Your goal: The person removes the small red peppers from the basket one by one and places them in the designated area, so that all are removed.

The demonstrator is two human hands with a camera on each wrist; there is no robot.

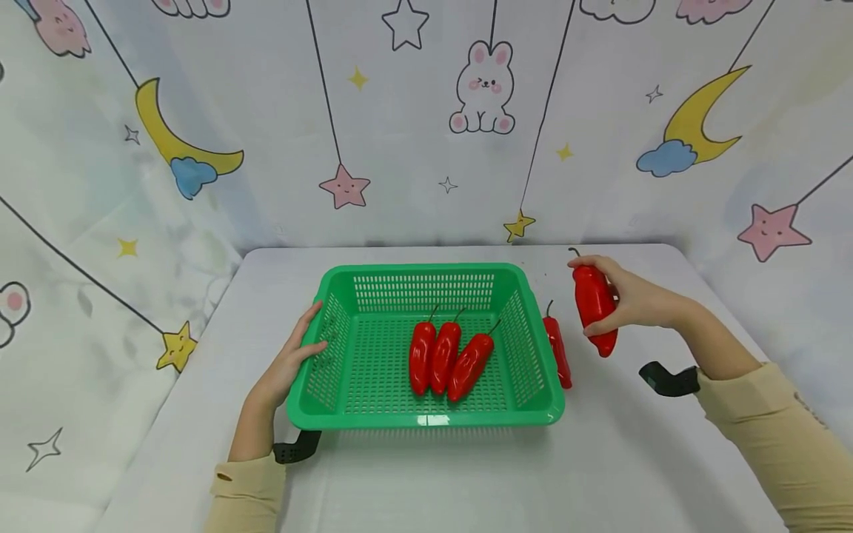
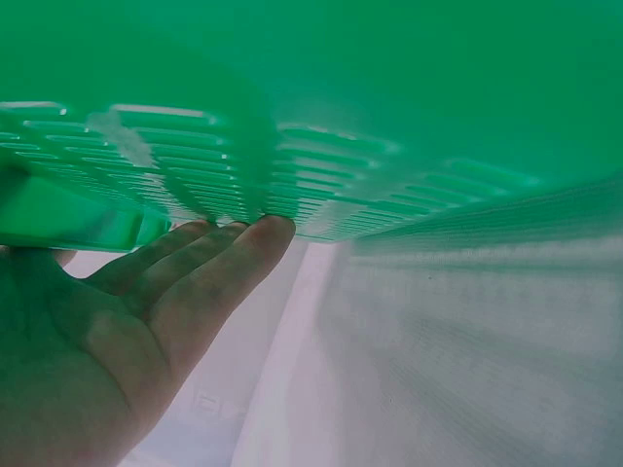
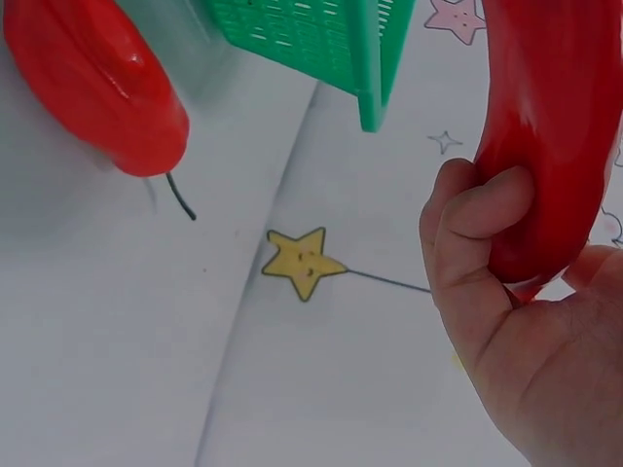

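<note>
A green plastic basket stands on the table with three red chili peppers lying in it. At the basket's left side, my left hand holds the wall, the thumb over the rim. Its fingers lie against the slotted outer wall in the left wrist view. To the right of the basket, my right hand grips a large red chili pepper above the table, its dark stem pointing up and away. Another red chili pepper lies right beside the basket's right wall, partly hidden by the rim.
The white tabletop extends in front of the basket and to both sides. Behind it hangs a pale cloth backdrop printed with stars, moons and a rabbit. A black wrist mount sticks out from the right sleeve.
</note>
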